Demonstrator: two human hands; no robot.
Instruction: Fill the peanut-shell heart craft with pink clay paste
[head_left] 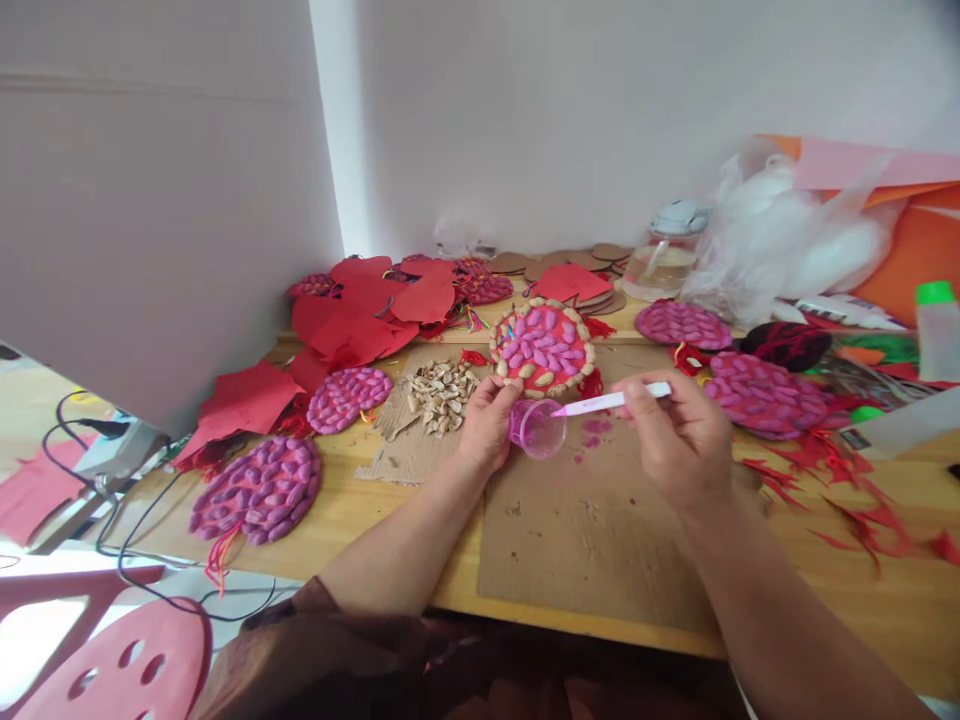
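My left hand (489,422) is closed around a small clear plastic cup (541,430), tilted toward me and tinted purple inside. In my right hand (679,430) is a white paintbrush-like pen (611,401) with a pink tip, which reaches the cup's rim. Just beyond the cup lies a round red piece (541,350) covered with peanut shells, some painted pink-purple and the outer ones mostly bare tan. Purple stains (595,430) mark the cardboard sheet (585,530) under my hands. A pile of broken peanut shells (442,393) sits left of my left hand.
Purple shell-covered pieces (259,490) with tassels lie on both sides. Red cut-outs (360,310) are heaped at the back left. A lidded glass jar (664,250) and a plastic bag (795,240) stand at the back right. Red scraps (862,520) lie at right; black cables (112,520) hang at left.
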